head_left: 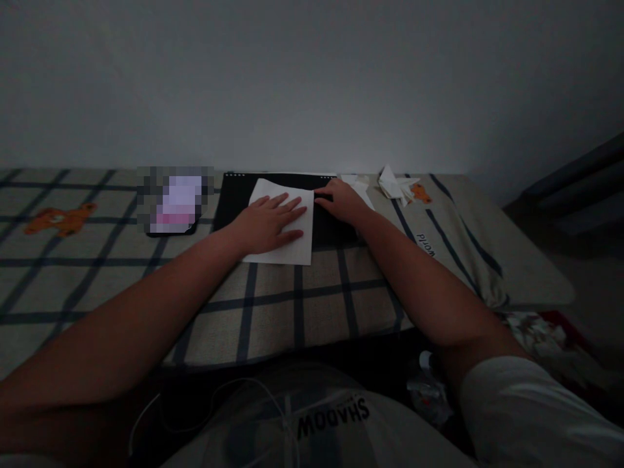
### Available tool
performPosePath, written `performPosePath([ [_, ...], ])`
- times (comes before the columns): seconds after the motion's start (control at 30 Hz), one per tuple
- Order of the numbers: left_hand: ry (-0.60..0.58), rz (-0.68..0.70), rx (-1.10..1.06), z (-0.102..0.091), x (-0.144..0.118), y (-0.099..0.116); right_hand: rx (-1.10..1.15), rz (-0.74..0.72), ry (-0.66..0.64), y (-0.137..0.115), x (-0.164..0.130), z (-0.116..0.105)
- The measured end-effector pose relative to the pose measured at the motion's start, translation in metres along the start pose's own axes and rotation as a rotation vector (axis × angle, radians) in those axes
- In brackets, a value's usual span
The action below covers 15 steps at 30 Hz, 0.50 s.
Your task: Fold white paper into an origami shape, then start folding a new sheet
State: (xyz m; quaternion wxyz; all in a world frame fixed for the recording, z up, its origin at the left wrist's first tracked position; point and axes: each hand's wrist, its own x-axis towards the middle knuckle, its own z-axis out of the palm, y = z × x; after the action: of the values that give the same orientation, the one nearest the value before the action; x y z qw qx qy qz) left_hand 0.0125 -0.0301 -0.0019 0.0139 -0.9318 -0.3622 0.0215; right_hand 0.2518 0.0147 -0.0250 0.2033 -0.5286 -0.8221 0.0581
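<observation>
A white sheet of paper (287, 255) lies over a black spiral-bound pad (233, 203), its lower edge reaching past the pad onto the cloth. My left hand (266, 224) rests flat on the sheet, fingers spread. At the sheet's upper right edge is my right hand (341, 200), its index finger and thumb drawn close together on the paper's edge. The other fingers of that hand curl under and are partly hidden. Behind the right hand, more white paper (361, 188) sticks out, and a folded paper piece (390, 183) stands to its right.
A checked cloth (273, 299) covers the table in front of a plain wall. A phone (176, 203) with a lit, blurred screen lies to the left. Below the table's right side are a plastic bottle (429, 390) and a red container (560, 325) of paper scraps. A white cable crosses my lap.
</observation>
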Motion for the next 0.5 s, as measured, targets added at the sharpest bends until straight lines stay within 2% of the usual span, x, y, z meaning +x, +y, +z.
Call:
performPosePath([
  [0.2, -0.01, -0.006, -0.006, -0.0014, -0.0008, 0.0011, 0.035, -0.01, 0.035, 0.0045, 0.0004, 0.0011],
  [0.5, -0.005, -0.003, -0.003, -0.0014, 0.0, 0.0005, -0.013, -0.022, -0.002, 0.001, 0.0003, 0.0001],
])
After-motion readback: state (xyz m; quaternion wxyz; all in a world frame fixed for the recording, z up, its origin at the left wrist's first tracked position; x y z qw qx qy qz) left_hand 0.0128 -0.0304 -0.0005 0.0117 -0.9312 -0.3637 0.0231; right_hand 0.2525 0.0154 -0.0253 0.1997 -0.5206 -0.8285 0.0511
